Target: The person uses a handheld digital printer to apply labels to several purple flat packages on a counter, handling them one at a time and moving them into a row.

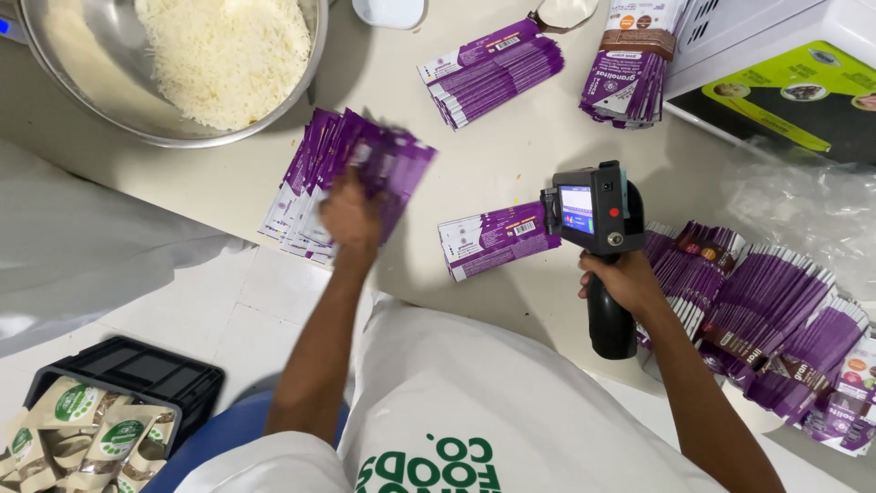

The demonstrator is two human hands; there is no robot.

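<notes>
My right hand (623, 283) grips the black handle of a handheld printer gun (595, 215) with a small lit screen; its head sits against the right end of a short stack of purple pouches (493, 239) on the cream table. My left hand (349, 217) presses down on a fanned spread of purple pouches (351, 178) near the table's front edge; that hand and the pouches under it are blurred.
A steel bowl of white shredded food (224, 55) stands at the back left. More purple pouch stacks lie at the back (493, 71), back right (630, 64) and far right (776, 329). A black crate of beige pouches (100, 411) sits on the floor, left.
</notes>
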